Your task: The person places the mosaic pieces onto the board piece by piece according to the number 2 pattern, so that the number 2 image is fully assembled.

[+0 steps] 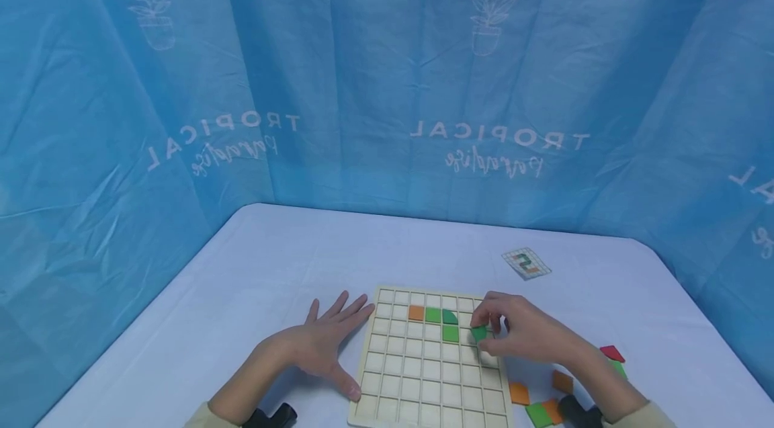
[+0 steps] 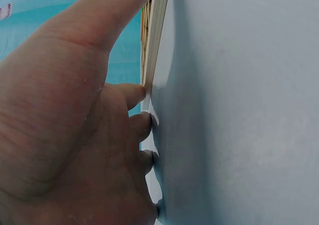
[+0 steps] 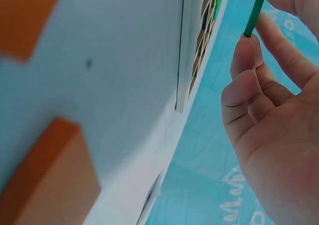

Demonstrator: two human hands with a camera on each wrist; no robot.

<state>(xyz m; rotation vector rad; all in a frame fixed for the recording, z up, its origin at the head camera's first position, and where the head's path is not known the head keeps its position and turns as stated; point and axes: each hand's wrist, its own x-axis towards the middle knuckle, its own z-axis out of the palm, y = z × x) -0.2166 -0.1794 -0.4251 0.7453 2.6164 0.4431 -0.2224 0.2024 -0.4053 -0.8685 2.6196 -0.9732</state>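
A wooden grid board (image 1: 411, 369) lies on the white table. In its upper part sit an orange square tile (image 1: 416, 312), a green square tile (image 1: 433, 315), a dark green rounded tile (image 1: 449, 317) and, below that one, another green square tile (image 1: 450, 333). My right hand (image 1: 520, 330) pinches a dark green tile (image 3: 254, 15) above the board's right side; in the right wrist view the tile is seen edge-on. With fingers spread, my left hand (image 1: 323, 340) rests at the board's left edge, fingertips and thumb touching it.
A small pattern card (image 1: 527, 263) lies beyond the board at the right. Right of the board are loose tiles: an orange one (image 1: 519, 393), a brown-orange one (image 1: 562, 381), a green one (image 1: 538, 414) and a red one (image 1: 612, 353). A blue curtain (image 1: 387, 78) hangs behind the table.
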